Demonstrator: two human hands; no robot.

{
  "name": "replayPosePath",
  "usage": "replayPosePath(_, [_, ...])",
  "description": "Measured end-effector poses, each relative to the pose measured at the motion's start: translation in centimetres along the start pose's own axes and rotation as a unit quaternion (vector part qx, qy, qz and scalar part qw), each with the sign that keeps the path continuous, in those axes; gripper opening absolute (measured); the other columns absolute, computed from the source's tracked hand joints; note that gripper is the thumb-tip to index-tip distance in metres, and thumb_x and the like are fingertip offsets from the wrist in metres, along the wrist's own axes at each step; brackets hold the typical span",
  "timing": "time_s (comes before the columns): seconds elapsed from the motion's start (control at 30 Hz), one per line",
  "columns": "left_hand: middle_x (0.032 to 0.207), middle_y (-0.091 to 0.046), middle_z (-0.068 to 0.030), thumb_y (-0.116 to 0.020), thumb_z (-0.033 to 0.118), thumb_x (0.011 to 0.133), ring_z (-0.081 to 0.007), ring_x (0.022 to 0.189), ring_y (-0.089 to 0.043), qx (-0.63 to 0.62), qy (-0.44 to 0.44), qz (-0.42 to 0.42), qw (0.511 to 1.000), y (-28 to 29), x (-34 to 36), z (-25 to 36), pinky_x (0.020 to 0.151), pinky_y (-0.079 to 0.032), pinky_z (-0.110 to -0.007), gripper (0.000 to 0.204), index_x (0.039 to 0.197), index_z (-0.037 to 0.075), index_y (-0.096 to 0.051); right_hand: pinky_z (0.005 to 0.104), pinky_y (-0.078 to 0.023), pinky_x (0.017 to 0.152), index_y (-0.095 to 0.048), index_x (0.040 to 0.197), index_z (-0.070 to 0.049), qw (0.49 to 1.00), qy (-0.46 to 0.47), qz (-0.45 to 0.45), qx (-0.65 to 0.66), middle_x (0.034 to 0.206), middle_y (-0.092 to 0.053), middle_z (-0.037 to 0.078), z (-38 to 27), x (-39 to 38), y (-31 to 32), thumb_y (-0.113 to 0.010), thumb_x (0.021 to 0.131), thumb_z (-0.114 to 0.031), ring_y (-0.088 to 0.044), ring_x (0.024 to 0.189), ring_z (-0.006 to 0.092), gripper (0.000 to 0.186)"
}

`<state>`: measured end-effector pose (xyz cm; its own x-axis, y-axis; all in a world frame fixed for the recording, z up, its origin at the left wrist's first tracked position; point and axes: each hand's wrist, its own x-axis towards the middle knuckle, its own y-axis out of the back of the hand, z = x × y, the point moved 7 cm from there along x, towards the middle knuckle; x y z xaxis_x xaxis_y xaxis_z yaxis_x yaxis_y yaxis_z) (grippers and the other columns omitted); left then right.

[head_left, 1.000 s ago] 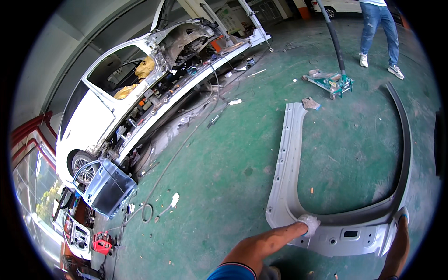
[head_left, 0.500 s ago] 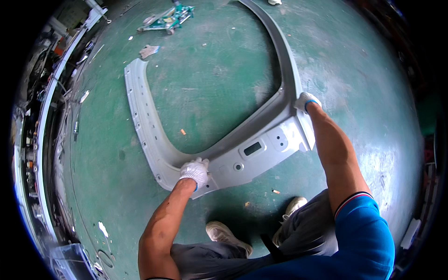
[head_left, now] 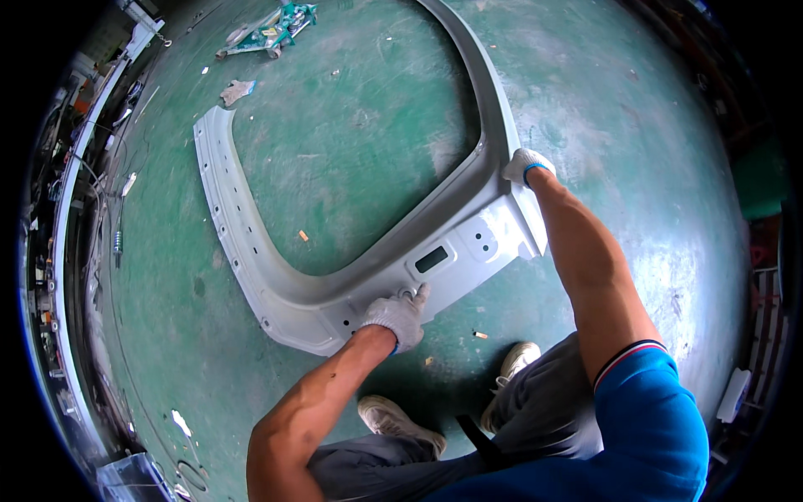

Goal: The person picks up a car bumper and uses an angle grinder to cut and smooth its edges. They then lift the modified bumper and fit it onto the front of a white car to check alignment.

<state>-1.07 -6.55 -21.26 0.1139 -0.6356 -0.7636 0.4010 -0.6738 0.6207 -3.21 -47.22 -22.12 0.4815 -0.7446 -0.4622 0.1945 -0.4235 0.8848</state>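
Observation:
A large grey car body side panel (head_left: 368, 289), curved like a door-opening frame, rests over the green floor in front of me. My left hand (head_left: 397, 320), in a white knit glove, lies at its lower edge beside the round hole, fingers apart and one stretched out. That hand covers part of the panel around the hole. My right hand (head_left: 527, 165), also gloved, is closed round the panel's right edge, where the tall curved pillar meets the broad lower part. Its fingertips are mostly hidden.
A green floor jack (head_left: 272, 32) stands at the far left, with a loose work glove (head_left: 237, 91) nearer. A long metal rail (head_left: 71, 201) and cluttered parts line the left side. Small scraps (head_left: 304, 236) dot the floor. My shoes (head_left: 401, 422) are close to the panel.
My left hand has slid right along the panel's lower edge, from the left corner to the round hole. The right hand keeps its hold. The whole view has shifted slightly.

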Motion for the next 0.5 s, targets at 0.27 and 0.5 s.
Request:
replayPosePath(0.27, [0.146, -0.057, -0.0243, -0.057, 0.029, 0.091, -0.0389, 0.124, -0.063, -0.038, 0.071, 0.008, 0.997, 1.9, 1.7, -3.5, 0.105, -0.051, -0.049, 0.09, 0.166, 0.005, -0.012, 0.0441, -0.058, 0.085, -0.078, 0.109, -0.004, 0.999, 0.01, 0.044, 0.006, 0.101, -0.077, 0.019, 1.1, 1.0, -0.5, -0.068, 0.077, -0.03, -0.076, 0.098, 0.0348, 0.042])
replayPosePath(0.5, [0.152, -0.054, -0.02, -0.051, 0.021, 0.091, -0.037, 0.128, -0.062, -0.032, 0.046, 0.082, 0.995, 0.6, 2.9, -4.4, 0.107, -0.049, -0.048, 0.084, 0.167, 0.01, -0.016, 0.0449, -0.057, 0.083, -0.078, 0.107, -0.002, 0.999, 0.021, 0.027, 0.011, 0.099, -0.076, 0.022, 0.2, 1.0, -1.0, -0.069, 0.076, -0.03, -0.075, 0.095, 0.0359, 0.042])
